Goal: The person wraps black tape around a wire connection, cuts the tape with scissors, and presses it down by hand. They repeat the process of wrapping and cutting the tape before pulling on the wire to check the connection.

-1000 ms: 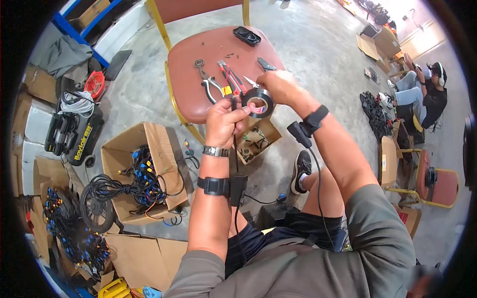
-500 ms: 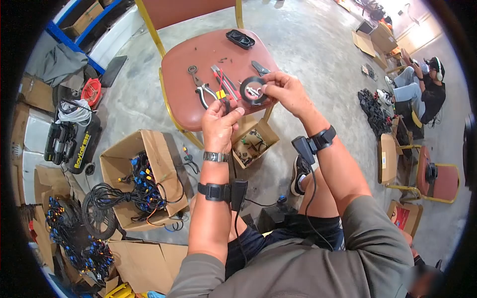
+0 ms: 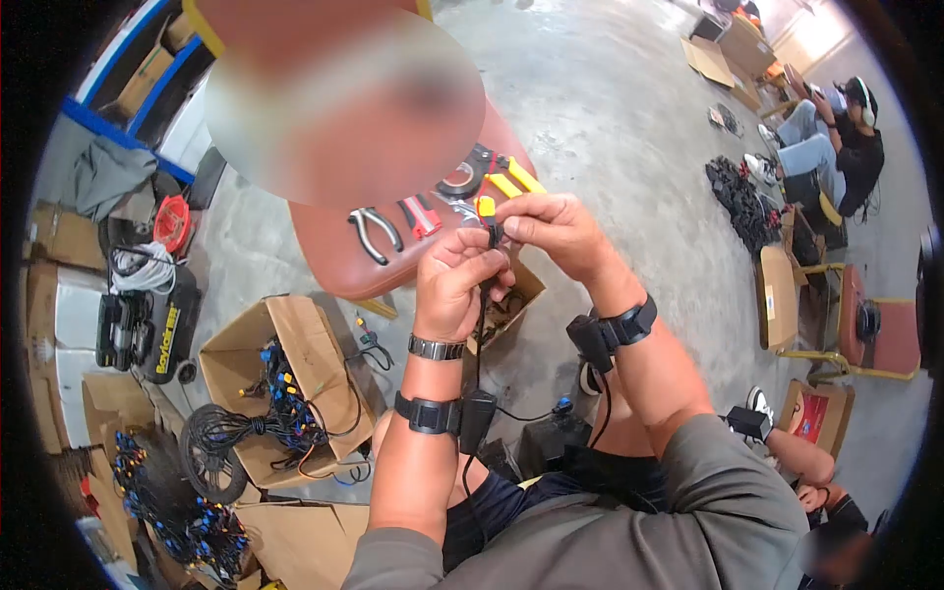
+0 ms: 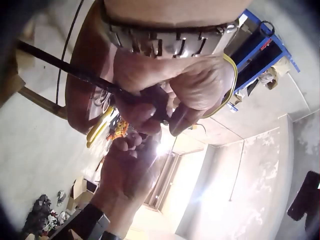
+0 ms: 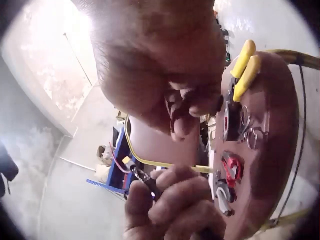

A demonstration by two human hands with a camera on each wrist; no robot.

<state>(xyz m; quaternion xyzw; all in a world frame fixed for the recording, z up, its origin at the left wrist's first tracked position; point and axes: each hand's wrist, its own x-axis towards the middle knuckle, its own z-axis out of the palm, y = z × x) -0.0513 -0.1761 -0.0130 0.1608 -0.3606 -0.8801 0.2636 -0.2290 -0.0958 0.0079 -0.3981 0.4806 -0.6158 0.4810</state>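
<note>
My left hand (image 3: 457, 280) grips a black cable (image 3: 481, 334) whose end carries a yellow connector (image 3: 487, 206). In the right wrist view, the left fingers (image 5: 175, 200) pinch the cable just behind the yellow connector (image 5: 128, 162), and a thin pink wire sticks out there. Thumb and fingertips of my right hand (image 3: 560, 231) are close together beside the connector; whether they pinch something is unclear. The black tape roll (image 3: 459, 179) lies on the chair seat (image 3: 339, 270), near yellow-handled pliers (image 3: 516, 177) and scissors (image 5: 250, 132).
On the seat are a red cutter (image 3: 420, 216) and dark-and-white-handled pliers (image 3: 376, 236). A blurred patch covers much of the seat. Below it stands a small box (image 3: 521, 300); a carton (image 3: 320, 334) of cables is at left. A person (image 3: 855, 147) sits at far right.
The tape roll has left my right hand and lies on the seat. Both hands have come together around the connector. The head view has shifted, and the yellow-handled pliers have come into view.
</note>
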